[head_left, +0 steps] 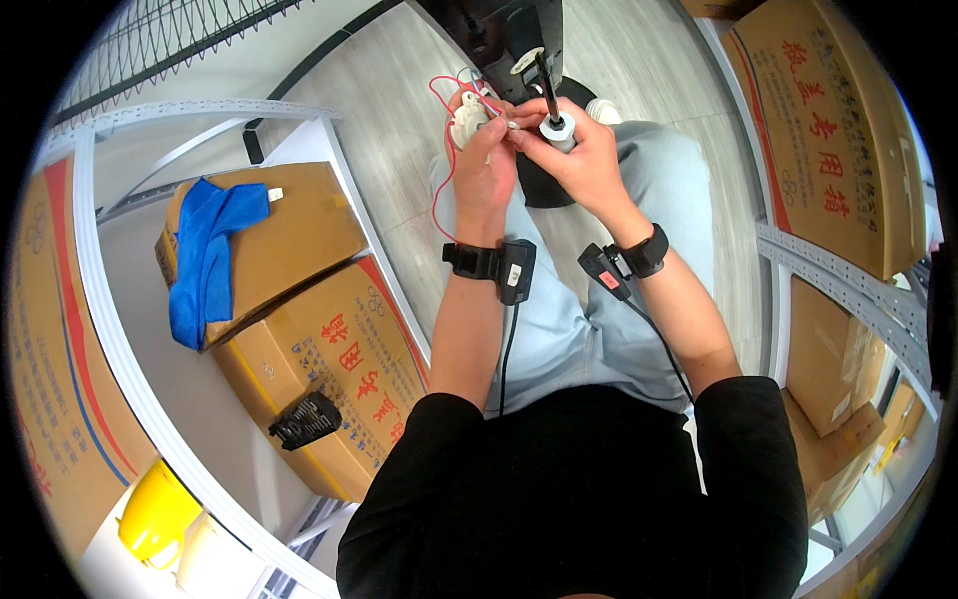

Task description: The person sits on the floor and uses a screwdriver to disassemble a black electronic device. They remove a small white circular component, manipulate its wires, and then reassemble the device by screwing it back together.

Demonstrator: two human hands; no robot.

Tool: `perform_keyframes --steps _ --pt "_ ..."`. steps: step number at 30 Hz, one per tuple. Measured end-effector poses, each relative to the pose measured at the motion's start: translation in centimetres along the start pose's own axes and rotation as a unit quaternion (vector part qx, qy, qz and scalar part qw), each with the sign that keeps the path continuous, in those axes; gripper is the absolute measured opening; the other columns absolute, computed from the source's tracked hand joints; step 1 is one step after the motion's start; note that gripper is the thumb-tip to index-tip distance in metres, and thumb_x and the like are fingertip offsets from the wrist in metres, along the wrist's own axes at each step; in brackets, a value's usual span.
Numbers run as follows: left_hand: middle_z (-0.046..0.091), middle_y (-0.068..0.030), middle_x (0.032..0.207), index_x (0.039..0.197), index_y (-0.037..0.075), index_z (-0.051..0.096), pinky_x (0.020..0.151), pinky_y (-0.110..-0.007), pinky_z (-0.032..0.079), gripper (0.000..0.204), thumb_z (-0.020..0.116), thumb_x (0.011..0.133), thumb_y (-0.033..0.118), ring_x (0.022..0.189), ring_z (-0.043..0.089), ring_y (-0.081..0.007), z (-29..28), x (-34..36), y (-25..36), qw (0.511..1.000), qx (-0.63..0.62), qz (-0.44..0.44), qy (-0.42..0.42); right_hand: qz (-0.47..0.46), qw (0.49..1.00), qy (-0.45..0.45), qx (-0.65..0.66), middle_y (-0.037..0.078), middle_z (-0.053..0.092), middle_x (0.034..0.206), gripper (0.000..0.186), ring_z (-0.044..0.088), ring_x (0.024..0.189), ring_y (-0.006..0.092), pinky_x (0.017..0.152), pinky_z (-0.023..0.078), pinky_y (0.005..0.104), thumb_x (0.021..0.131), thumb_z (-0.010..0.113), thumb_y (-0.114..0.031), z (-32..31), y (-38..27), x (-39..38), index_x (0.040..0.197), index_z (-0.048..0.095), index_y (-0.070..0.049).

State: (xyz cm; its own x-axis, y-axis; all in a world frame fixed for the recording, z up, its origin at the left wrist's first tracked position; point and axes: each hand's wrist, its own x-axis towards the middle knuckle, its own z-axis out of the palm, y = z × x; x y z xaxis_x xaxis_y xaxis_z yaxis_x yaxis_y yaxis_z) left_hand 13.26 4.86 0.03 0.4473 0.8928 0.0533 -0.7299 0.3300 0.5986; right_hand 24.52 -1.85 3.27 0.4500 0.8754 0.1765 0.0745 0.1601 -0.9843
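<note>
My left hand [484, 165] grips a white plastic part [466, 120] with thin red and pale wires [436, 185] looping from it. My right hand [579, 160] holds a grey-handled tool [559, 133] with a black shaft, its thumb and finger pinched beside my left thumb near the wire ends; the pinched piece is too small to make out clearly. Just above my hands stands a dark glossy panel [449, 20] with a white round fitting [524, 62], partly behind the tool. Both wrists wear black strapped devices with cables.
A white-framed shelf [220, 108] at left holds cardboard boxes [284, 354], a blue cloth [200, 255] and a black plastic item [304, 419]. A yellow rounded object [155, 509] sits lower left. Boxes [823, 140] fill the right shelving. A dark round base [544, 185] lies below my hands.
</note>
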Motion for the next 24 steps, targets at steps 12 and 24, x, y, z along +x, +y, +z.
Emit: perform_keyframes --steps 12,24 --pt "0.056 -0.0055 0.094 0.129 0.008 0.049 0.098 -0.041 0.044 0.049 0.067 0.084 0.004 0.091 0.050 -0.0192 -0.5 0.4 -0.1 1.000 -0.005 -0.006 -0.030 0.063 0.997 -0.028 0.019 0.003 0.073 0.082 0.019 0.062 0.074 0.0039 0.068 0.051 0.0248 0.084 0.077 -0.019 -0.4 0.9 -0.2 0.097 0.073 -0.005" --pt "0.061 -0.0100 0.095 0.130 0.004 0.045 0.075 -0.032 0.046 0.055 0.069 0.080 0.003 0.091 0.057 -0.0196 -0.3 0.1 -0.1 0.999 -0.037 -0.016 0.002 0.103 0.987 -0.039 0.118 0.002 0.072 0.085 0.015 0.064 0.074 0.0067 0.068 0.052 0.0239 0.089 0.072 -0.013 -0.6 -0.4 -0.3 0.098 0.072 -0.001"
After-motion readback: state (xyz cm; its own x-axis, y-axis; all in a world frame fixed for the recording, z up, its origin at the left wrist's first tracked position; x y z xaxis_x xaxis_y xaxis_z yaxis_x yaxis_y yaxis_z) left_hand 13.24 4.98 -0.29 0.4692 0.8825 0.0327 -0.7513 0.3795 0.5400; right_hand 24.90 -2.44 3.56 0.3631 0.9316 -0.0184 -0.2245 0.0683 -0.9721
